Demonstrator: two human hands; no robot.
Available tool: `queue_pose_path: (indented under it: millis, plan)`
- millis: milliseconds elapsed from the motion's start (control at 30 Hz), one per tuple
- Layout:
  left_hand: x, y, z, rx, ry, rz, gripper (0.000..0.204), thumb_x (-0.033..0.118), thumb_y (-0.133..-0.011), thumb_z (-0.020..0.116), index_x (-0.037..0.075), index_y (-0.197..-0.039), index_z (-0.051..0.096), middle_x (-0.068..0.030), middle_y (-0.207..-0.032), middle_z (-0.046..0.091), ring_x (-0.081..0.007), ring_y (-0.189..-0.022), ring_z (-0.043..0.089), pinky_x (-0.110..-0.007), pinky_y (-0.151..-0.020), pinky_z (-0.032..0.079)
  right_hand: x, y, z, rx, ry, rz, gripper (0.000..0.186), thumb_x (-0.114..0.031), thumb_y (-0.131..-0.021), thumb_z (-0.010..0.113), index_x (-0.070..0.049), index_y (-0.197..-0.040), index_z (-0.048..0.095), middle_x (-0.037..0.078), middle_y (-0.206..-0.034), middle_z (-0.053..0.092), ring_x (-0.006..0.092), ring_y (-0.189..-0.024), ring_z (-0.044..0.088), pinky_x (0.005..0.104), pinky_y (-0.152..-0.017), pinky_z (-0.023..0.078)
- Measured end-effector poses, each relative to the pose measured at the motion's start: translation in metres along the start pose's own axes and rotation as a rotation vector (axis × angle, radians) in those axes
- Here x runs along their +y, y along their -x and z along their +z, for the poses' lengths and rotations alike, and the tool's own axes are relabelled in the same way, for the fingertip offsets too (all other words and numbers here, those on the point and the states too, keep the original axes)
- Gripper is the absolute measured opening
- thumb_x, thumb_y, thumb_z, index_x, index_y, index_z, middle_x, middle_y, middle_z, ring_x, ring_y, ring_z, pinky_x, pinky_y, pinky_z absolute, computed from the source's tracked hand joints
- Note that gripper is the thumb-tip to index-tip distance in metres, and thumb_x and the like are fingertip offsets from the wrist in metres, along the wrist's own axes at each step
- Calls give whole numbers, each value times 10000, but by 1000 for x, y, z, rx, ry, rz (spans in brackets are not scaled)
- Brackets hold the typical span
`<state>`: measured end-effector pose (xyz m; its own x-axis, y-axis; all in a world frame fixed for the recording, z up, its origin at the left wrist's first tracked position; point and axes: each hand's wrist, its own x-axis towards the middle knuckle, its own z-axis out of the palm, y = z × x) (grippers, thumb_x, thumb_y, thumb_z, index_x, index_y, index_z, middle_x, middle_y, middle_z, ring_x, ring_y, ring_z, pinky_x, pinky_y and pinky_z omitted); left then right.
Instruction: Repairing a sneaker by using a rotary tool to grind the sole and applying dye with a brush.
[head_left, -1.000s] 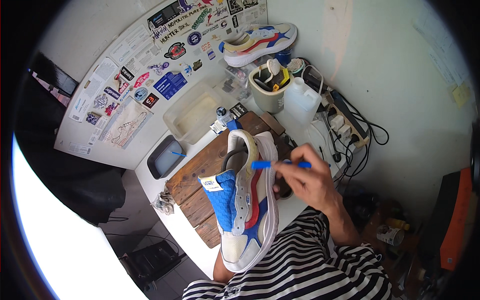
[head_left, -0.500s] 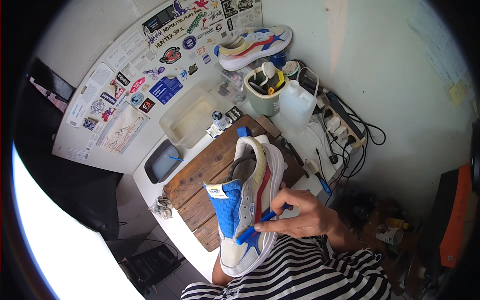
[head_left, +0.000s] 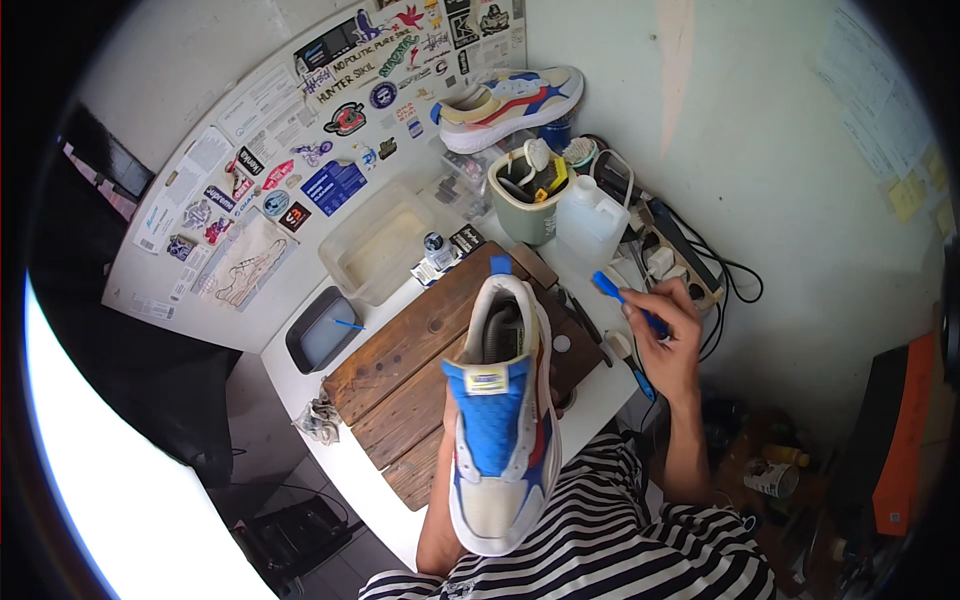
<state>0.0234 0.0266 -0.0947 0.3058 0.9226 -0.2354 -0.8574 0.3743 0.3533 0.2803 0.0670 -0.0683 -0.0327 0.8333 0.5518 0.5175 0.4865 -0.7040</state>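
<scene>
A sneaker in cream, blue, red and white, without laces, is held up in front of me, toe toward my body and blue tongue facing up. My left hand holds it from beneath and the left side; the shoe hides most of that hand. Well off to the right of the shoe, my right hand is closed round the handle of a small blue brush. The brush head points up and left, apart from the shoe.
A wooden board lies under the shoe on the white table. Behind stand a clear tub, a dark tray, a small bottle, a green bin, a jug and another sneaker. Cables lie right.
My right hand has lifted the brush off the shoe's side and carried it up and right. The sneaker has turned, so its tongue and opening now face me more squarely.
</scene>
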Motion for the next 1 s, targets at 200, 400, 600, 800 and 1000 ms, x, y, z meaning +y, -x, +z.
queue_pose_path:
  millis: [200, 400, 600, 800, 1000]
  plan:
    - [12, 0, 16, 244, -143, 80, 744, 654, -1070, 469, 50, -1499, 538, -155, -1307, 698, -264, -1102, 734, -388, -978, 627, -65, -1, -45, -339, -420, -211, 287, 0, -868, 816, -112, -1132, 829, 37, -934, 569, 99, -737, 571, 266, -603, 477]
    - [10, 5, 24, 255, -379, 62, 865, 733, -1059, 372, 26, -1547, 474, -196, -1363, 661, -278, -1181, 713, -404, -1021, 607, -91, -12, -30, -615, 71, -474, 293, -57, -741, 869, -184, -1006, 858, 8, -840, 542, 107, -643, 579, 266, -534, 480]
    - [11, 14, 29, 363, -491, 121, 887, 729, -1059, 388, -19, -1523, 490, -214, -1350, 667, -285, -1152, 729, -387, -972, 630, -104, -28, -47, -695, 56, -442, 272, -38, -811, 801, -103, -1075, 806, 19, -885, 529, 159, -700, 618, 319, -603, 542]
    - [18, 16, 18, 257, -585, 123, 847, 681, -1094, 338, -34, -1538, 437, -244, -1342, 652, -287, -1161, 722, -387, -982, 623, -83, -34, -35, -438, 295, -348, 288, -22, -791, 829, -120, -1061, 822, 33, -839, 526, 159, -647, 606, 327, -515, 498]
    - [17, 21, 18, 235, -754, 136, 810, 637, -1104, 386, -26, -1570, 366, -245, -1358, 639, -267, -1146, 723, -368, -953, 626, -99, -26, -23, -653, 64, -458, 328, -27, -770, 849, -173, -1063, 843, 1, -826, 498, 157, -678, 583, 322, -549, 491]
